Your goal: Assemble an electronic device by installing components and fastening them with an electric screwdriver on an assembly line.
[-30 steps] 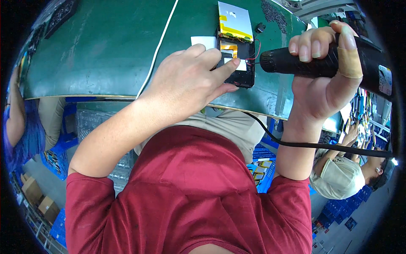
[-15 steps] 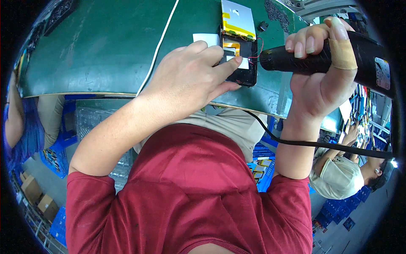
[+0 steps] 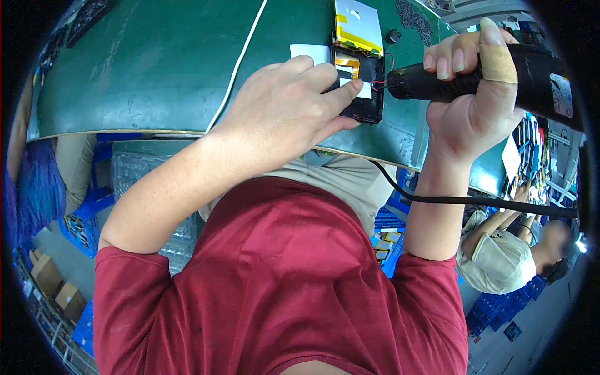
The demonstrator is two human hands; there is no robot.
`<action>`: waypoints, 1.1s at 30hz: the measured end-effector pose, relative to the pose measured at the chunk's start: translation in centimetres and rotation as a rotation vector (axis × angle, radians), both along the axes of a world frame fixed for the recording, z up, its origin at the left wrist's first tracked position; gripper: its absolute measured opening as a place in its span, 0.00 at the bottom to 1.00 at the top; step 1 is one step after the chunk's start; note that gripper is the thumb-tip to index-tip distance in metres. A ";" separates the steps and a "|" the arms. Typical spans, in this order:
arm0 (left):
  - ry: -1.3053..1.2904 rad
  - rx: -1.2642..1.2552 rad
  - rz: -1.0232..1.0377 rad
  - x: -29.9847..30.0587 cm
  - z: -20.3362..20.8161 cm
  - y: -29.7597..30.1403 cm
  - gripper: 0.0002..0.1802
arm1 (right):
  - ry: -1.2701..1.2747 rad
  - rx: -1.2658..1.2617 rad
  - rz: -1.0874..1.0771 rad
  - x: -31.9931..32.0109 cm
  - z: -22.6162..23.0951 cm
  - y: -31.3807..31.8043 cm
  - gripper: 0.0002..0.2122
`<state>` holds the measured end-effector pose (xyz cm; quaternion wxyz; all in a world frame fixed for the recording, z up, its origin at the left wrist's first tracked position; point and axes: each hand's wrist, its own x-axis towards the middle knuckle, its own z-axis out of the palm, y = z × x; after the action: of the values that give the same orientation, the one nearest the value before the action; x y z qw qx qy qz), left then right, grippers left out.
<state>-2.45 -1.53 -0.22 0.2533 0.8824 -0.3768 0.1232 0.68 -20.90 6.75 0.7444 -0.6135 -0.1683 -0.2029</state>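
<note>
On the green bench lies an opened black device (image 3: 369,114), its casing showing an orange ribbon cable (image 3: 351,62) and thin red wires. A silver battery pack (image 3: 361,22) with yellow tape lies at its far end. My left hand (image 3: 281,112) holds the device at its near left side, index fingertip pressed on a white strip (image 3: 362,91) inside, thumb by the near edge. The other fingers are bent. My right hand (image 3: 478,122) is wrapped round a black hot-air blower (image 3: 415,82), its nozzle pointing left at the device's right side, a small gap away.
A white cable (image 3: 239,65) crosses the bench left of my hand, near a white sheet (image 3: 306,52). Dark granules (image 3: 414,22) and a small black part (image 3: 393,35) lie beyond. A black cord (image 3: 437,200) passes over my right forearm. A co-worker (image 3: 500,259) sits at right.
In the picture, the device and both hands sit slightly differently, the device a little right and up. The blower's nozzle stays by the device's right side; my left hand keeps its hold.
</note>
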 end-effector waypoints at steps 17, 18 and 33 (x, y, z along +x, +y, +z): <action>0.110 -0.051 0.033 -0.1 0.7 0.1 0.29 | -0.012 0.165 -0.341 5.5 0.8 -5.8 0.08; 0.119 -0.043 0.040 -0.2 0.8 0.2 0.29 | 0.061 0.202 -0.418 4.9 1.1 -4.2 0.09; 0.095 -0.468 0.026 3.2 1.1 -0.5 0.15 | 0.004 0.271 0.148 1.6 2.4 -5.3 0.14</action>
<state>0.74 -2.02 0.91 0.4667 0.8093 -0.3142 0.1688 2.27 -26.15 9.16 0.8336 -0.4937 -0.1827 -0.1673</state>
